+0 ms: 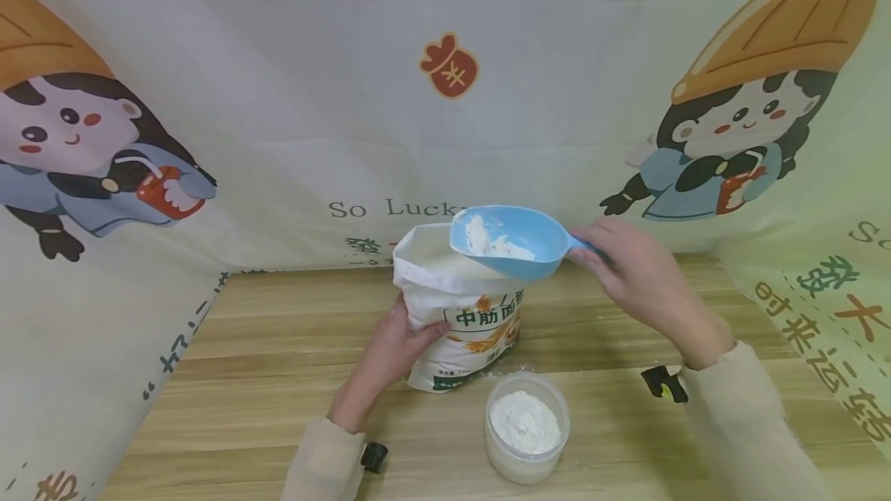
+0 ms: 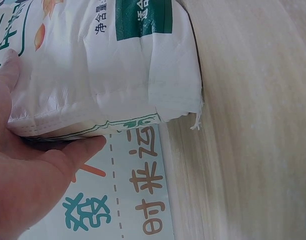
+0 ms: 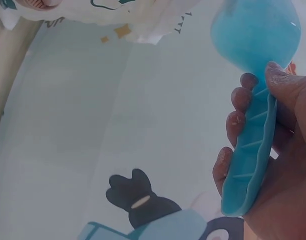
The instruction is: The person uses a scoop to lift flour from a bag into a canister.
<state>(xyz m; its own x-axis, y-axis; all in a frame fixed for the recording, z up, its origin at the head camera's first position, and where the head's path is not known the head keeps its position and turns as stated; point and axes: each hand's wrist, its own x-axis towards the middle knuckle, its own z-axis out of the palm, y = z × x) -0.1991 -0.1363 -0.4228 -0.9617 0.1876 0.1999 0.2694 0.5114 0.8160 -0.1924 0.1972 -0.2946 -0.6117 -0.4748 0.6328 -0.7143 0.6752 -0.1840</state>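
Observation:
My right hand point(image 1: 636, 273) grips the ribbed handle of a light blue scoop point(image 1: 532, 242), its fingers curled round it in the right wrist view. Some white powder point(image 1: 487, 240) lies in the scoop, which is over the right side of an open flour bag point(image 1: 480, 331). With thumb on the front and fingers at the side, my left hand point(image 1: 390, 346) holds the white bag, which stands on the table. In the left wrist view the lower part of the bag point(image 2: 108, 75) shows. A clear round tub point(image 1: 492, 447) filled with white flour point(image 1: 524, 421) stands in front of the bag.
A wood-grain table point(image 1: 278, 346) carries everything. Behind it and on both sides hangs a pale cloth point(image 1: 299, 99) printed with cartoon figures and lettering. A little spilled powder point(image 1: 518, 369) lies between bag and tub.

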